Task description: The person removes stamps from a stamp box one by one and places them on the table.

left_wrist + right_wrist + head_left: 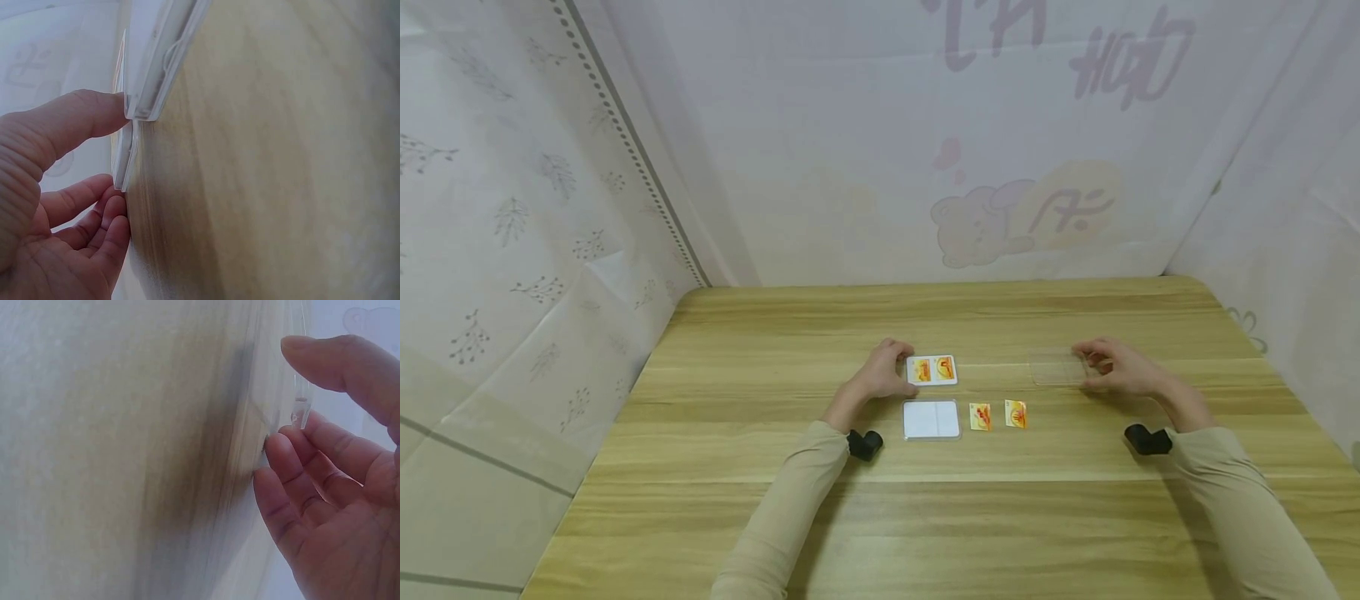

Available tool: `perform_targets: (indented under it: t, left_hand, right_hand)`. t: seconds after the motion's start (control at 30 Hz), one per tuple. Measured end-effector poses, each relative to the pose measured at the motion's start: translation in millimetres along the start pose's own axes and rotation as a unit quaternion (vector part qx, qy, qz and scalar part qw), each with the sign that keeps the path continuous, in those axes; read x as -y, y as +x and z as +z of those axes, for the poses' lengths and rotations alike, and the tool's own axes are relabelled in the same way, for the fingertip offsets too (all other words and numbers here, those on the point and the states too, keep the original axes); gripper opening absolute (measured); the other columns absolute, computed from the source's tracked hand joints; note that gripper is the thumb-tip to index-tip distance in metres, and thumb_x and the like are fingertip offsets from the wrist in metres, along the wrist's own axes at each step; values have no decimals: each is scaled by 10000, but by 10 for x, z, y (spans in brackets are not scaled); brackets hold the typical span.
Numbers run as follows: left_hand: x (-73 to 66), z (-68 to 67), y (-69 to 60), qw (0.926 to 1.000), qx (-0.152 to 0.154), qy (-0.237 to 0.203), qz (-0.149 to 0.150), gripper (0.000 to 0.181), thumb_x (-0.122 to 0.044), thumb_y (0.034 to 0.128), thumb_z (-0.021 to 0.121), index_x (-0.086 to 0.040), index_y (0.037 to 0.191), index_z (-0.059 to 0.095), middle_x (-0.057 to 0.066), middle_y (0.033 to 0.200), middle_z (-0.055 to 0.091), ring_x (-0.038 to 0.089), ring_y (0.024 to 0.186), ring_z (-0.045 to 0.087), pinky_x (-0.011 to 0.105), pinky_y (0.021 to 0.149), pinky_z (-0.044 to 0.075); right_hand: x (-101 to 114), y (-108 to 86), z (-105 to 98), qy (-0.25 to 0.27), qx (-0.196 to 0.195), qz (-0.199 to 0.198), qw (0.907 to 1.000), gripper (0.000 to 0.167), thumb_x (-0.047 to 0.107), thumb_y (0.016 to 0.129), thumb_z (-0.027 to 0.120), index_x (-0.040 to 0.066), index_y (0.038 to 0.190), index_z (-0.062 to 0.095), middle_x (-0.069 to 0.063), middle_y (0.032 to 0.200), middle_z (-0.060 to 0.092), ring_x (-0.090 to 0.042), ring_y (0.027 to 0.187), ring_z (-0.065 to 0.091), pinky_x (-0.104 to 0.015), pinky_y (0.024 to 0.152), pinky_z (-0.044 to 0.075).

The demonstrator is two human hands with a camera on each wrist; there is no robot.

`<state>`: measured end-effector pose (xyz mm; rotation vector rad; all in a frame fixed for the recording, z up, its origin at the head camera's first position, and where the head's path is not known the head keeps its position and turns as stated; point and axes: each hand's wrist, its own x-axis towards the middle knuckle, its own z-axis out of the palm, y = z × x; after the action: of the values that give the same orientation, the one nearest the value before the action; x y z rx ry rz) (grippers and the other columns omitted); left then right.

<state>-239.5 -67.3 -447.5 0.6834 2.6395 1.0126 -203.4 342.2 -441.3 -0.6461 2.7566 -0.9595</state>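
In the head view my left hand (882, 372) spans the left end of a white-backed flat case (933, 382) between thumb and fingers. Two orange-yellow stamp-like pictures lie side by side in that case. Farther right, my right hand (1126, 370) pinches the right end of a clear plastic cover (1051, 367) just at the tabletop. In the right wrist view the edge of the cover shows between thumb and fingertips (275, 450). A second clear-rimmed case (932, 419) with a white, divided insert lies below the left hand's case.
Two loose stamp-like pictures, one left (980, 417) and one right (1016, 414), lie beside the second case. A black wrist-worn piece sits on each wrist, left (866, 446) and right (1147, 440). The wooden table (925, 533) ends at a printed curtain (820, 167).
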Motion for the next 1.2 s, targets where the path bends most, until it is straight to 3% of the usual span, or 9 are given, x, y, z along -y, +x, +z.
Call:
perform_targets:
  t: [0.37,0.9,1.2]
  left_hand:
    - [-14,-1,-11,9999,-15,-42,-120,639,-108,686,816,58,1229,524,161,1193,493,290,1115,460,400,991,380]
    - [-3,0,-5,10000,-22,-68,-58,641,-101,682,818,64,1227,522,160,1179,496,285,1104,466,391,987,385]
    - [-5,0,-7,9999,-22,-139,-94,636,-92,689,814,61,1233,520,157,1181,492,286,1109,462,388,986,386]
  right_hand:
    - [-12,35,20,-426,63,-81,9990,576,99,750,769,-126,1214,514,-244,1065,499,-313,929,492,-382,730,479]
    - [50,40,23,-450,202,231,9985,636,120,760,768,-136,1263,476,-263,1094,460,-371,973,474,-501,804,446]
    - [55,43,50,-491,53,146,9987,736,137,757,773,-192,1295,393,-268,1091,476,-348,954,482,-483,803,454]
